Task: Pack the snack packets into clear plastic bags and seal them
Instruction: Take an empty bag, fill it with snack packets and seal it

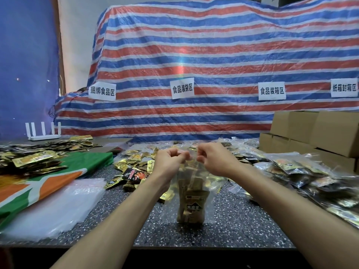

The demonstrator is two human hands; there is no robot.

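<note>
A: At centre frame a clear plastic bag (191,183) is held upright, its bottom resting on the speckled tabletop (233,228).

B: The top edge is pinched from both sides. It is gripped by the left hand (171,158) with curled fingers and thumb, and likewise by the right hand (209,158), just beside it.

A: Gold snack packets (191,208) are seen standing inside the bag, in its lower half, with a dark label turned to the camera.

B: Whether the seal is pressed closed cannot be told, as the strip is hidden by the knuckles.

A: Behind the hands, loose packets (136,162) are heaped on the tabletop. Most are gold, with a black and red packet (134,174) among them at centre left.

B: At lower left a stack of empty bags (58,206) is laid flat, beside a green, orange and white sheet (48,181) on which more packets are spread.

A: At the right, filled bags (301,175) are piled up, and cardboard boxes (310,133) are stacked behind them at the frame's edge.

B: The background is taken up by a red, white and blue striped tarpaulin (194,55) with white paper signs (182,89) stuck to it. A white router (43,135) is set at the far left.
</note>
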